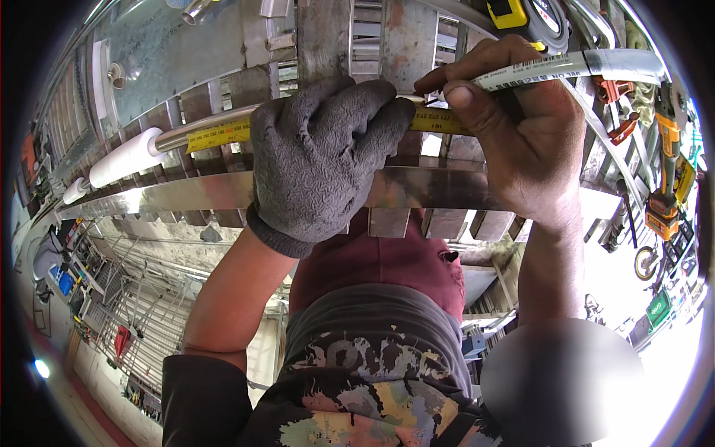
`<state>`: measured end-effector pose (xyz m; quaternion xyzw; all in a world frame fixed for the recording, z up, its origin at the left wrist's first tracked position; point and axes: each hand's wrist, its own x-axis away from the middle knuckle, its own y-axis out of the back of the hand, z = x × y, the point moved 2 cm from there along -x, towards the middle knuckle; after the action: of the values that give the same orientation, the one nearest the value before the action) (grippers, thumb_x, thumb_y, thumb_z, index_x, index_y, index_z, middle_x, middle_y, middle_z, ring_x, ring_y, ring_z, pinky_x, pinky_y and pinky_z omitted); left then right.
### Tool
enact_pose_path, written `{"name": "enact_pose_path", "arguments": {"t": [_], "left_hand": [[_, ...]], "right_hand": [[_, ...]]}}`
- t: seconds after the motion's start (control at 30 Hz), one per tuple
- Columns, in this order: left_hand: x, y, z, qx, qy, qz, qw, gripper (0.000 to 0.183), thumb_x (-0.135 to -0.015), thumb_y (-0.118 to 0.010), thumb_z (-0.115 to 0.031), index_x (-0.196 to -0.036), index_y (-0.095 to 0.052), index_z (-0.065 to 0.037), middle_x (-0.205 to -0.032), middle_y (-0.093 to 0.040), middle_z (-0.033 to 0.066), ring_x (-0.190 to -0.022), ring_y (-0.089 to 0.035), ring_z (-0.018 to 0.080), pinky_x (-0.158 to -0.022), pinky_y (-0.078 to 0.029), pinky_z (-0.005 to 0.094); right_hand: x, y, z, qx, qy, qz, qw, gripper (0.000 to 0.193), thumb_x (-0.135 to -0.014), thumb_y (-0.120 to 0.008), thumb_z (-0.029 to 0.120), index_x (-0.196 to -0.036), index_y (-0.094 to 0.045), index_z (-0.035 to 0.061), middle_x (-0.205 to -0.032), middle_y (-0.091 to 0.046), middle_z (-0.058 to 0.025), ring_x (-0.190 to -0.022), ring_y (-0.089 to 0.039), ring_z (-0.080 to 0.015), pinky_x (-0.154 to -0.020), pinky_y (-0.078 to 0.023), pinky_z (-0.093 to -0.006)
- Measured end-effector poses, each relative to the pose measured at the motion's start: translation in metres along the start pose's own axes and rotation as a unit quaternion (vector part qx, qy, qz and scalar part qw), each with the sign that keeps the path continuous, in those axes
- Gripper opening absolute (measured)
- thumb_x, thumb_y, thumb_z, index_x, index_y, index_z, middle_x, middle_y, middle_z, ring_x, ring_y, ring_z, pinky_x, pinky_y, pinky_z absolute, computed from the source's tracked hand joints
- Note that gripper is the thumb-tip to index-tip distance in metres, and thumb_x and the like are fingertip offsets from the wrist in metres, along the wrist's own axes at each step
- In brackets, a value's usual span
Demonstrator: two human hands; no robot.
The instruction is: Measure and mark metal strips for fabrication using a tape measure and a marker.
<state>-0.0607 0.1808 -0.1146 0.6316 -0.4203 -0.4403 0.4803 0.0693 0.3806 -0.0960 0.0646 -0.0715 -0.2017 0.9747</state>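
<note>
A long shiny metal tube point(176, 138) runs across in front of me. White wrapping point(125, 159) covers a stretch at its left, and a clear printed plastic sleeve point(618, 64) covers its right part. Along the tube's near side lies a yellow tape measure blade point(217, 137). My left hand point(320, 153), in a grey knit glove, is closed over the tube and the blade, its fingertips hidden. My bare right hand point(521, 112) holds the tube at the sleeve's left end between thumb and fingers. Part of the blade passes behind that hand.
Beneath the tube is a slatted metal bench with a flat shiny bar point(439, 188) along its near side. A black and yellow tape measure case point(530, 22) lies at the far right. An orange power tool point(665, 175) and red-handled clamps point(624, 128) are farther right. A metal sheet point(179, 56) lies far left.
</note>
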Motion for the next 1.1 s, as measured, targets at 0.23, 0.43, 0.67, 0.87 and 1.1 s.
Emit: {"name": "enact_pose_path", "arguments": {"t": [0.23,0.43,0.67,0.87,1.1], "left_hand": [[-0.0007,-0.0006,0.0002,-0.005,-0.002,-0.007,1.000,0.048,-0.085,-0.079,-0.035,-0.133,-0.078,-0.036,-0.146,-0.062,-0.0110,-0.134,-0.058,0.0197,-0.104,-0.040,0.0533],[0.0001,-0.0013,0.0004,0.000,-0.005,-0.015,1.000,0.047,-0.086,-0.079,-0.034,-0.134,-0.077,-0.036,-0.146,-0.062,-0.0116,-0.134,-0.058,0.0194,-0.105,-0.040,0.0534],[0.0001,0.0000,-0.0012,-0.009,-0.002,-0.006,1.000,0.046,-0.087,-0.079,-0.035,-0.133,-0.078,-0.037,-0.147,-0.062,-0.0121,-0.134,-0.059,0.0191,-0.105,-0.040,0.0534],[-0.0002,0.0037,-0.0033,0.005,0.006,0.000,1.000,0.053,-0.085,-0.073,-0.020,-0.135,-0.078,-0.036,-0.146,-0.069,-0.0083,-0.134,-0.062,0.0228,-0.107,-0.043,0.0512],[-0.0005,0.0002,0.0001,0.008,-0.013,-0.017,1.000,0.050,-0.085,-0.077,-0.034,-0.135,-0.078,-0.036,-0.147,-0.063,-0.0110,-0.132,-0.060,0.0193,-0.103,-0.041,0.0522]], "right_hand": [[-0.0020,-0.0068,-0.0023,-0.004,0.029,-0.018,0.999,0.009,-0.114,-0.067,0.003,-0.119,-0.069,-0.0048,-0.113,-0.081,-0.0137,-0.107,-0.075,-0.0146,-0.095,-0.060,-0.0296],[0.0008,-0.0031,0.0031,0.076,0.005,-0.011,0.997,0.010,-0.114,-0.067,0.002,-0.117,-0.072,-0.0064,-0.114,-0.081,-0.0130,-0.106,-0.076,-0.0141,-0.094,-0.060,-0.0285],[0.0006,-0.0070,0.0017,0.043,0.008,-0.033,0.998,0.011,-0.113,-0.069,0.003,-0.112,-0.074,-0.0066,-0.112,-0.082,-0.0120,-0.103,-0.076,-0.0144,-0.092,-0.060,-0.0285],[-0.0005,-0.0031,0.0037,0.102,0.036,-0.014,0.994,0.011,-0.112,-0.070,0.003,-0.110,-0.074,-0.0067,-0.111,-0.082,-0.0129,-0.102,-0.077,-0.0155,-0.091,-0.061,-0.0288],[0.0007,-0.0070,0.0025,0.074,0.008,-0.040,0.996,0.011,-0.111,-0.072,0.004,-0.109,-0.074,-0.0069,-0.108,-0.082,-0.0123,-0.101,-0.078,-0.0162,-0.091,-0.062,-0.0296]]}}
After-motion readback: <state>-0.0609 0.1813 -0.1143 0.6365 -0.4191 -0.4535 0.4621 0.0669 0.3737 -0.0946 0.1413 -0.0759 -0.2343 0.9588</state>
